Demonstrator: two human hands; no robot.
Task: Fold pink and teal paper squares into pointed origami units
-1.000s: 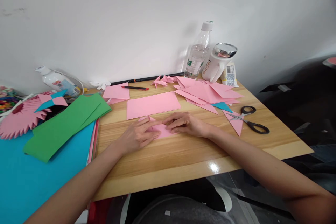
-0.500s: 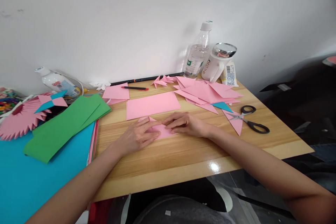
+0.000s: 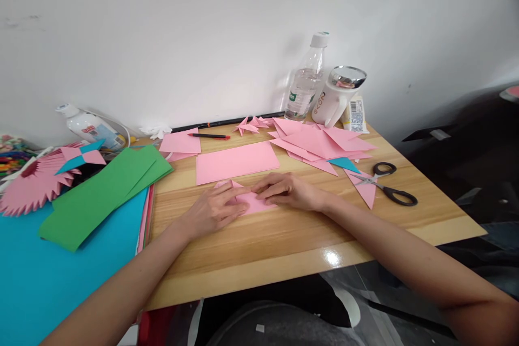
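Observation:
A small piece of pink paper (image 3: 256,204) with a folded, pointed left corner lies on the wooden table between my two hands. My left hand (image 3: 214,206) holds its left part down, index finger stretched across the top and thumb below it. On its right part, the bent fingers of my right hand (image 3: 288,190) are closed together and press the edge; their tips partly hide the paper. Just behind my hands lies a flat stack of pink rectangular sheets (image 3: 238,162).
To the right are scissors (image 3: 387,186) on a pink triangle, and a pile of folded pink pieces (image 3: 320,140). A bottle (image 3: 304,89) and a mug (image 3: 336,97) stand behind. Green strips (image 3: 101,194) lie on blue sheets (image 3: 81,281) at left. A pen (image 3: 210,135) lies at the back.
The whole view has shifted very slightly. Both hands stay in the same place on the pink paper, with no clear change in the fold.

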